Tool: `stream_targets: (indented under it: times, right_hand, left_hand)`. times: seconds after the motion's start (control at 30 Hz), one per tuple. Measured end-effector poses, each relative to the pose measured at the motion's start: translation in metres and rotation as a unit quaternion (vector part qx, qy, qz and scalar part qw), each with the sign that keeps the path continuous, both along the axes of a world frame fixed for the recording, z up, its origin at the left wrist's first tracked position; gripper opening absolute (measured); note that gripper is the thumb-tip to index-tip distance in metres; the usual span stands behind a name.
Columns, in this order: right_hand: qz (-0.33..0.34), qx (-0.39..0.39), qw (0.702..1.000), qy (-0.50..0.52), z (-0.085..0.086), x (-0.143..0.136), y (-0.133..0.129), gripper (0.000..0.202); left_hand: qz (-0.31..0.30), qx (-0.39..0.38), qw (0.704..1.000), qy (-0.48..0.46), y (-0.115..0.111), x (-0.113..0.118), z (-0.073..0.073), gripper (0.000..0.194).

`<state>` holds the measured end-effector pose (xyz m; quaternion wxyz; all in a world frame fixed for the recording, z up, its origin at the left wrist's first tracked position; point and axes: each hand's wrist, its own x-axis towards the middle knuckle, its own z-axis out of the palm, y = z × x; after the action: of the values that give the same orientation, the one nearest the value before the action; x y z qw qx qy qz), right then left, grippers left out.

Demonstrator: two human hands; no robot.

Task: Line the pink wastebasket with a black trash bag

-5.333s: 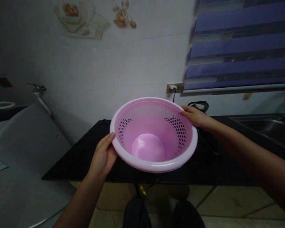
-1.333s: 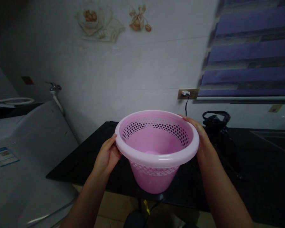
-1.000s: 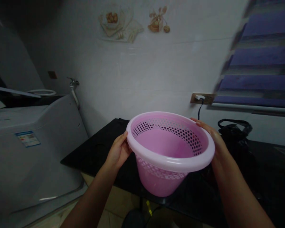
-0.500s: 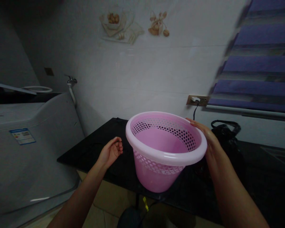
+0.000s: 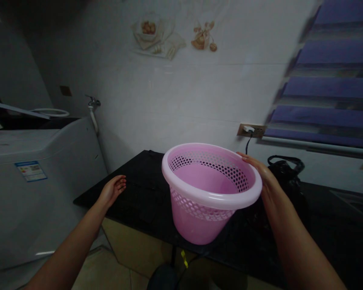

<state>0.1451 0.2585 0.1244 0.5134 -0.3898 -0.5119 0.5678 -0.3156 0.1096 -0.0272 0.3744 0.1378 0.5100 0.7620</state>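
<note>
This looks like a home kitchen with a laundry corner: the pale tiled wall (image 5: pixel 184 92) carries printed food motifs (image 5: pixel 149 38), and a black counter (image 5: pixel 136 181) runs along it, with what seems a sink's rim (image 5: pixel 347 203) towards its right end. Beside the counter's front left corner stands a pale washing machine (image 5: pixel 75 173) bearing a label (image 5: pixel 30 171), with a wall tap (image 5: pixel 92 101) and white hose behind it. Above the counter's back edge are a socket (image 5: pixel 259 131) and, farther right, a purple-striped blind (image 5: pixel 335 88), both household fittings.
</note>
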Motion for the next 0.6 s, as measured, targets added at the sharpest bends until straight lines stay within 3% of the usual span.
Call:
stream_targets:
  times: [0.2, 0.53, 0.6]
  right_hand:
    - [-0.012, -0.005, 1.000, 0.005, -0.001, -0.001, -0.002, 0.031]
    - [0.010, -0.006, 1.000, 0.016, -0.004, 0.002, 0.004, 0.029]
    - [0.006, -0.010, 1.000, 0.019, -0.004, 0.002, 0.004, 0.030]
  left_hand:
    - [0.046, -0.055, 0.997, 0.022, -0.005, -0.030, -0.014, 0.014]
    - [0.096, -0.179, 0.976, 0.079, -0.011, -0.070, -0.024, 0.011]
    - [0.088, -0.205, 0.970, 0.101, -0.012, -0.079, -0.028, 0.020]
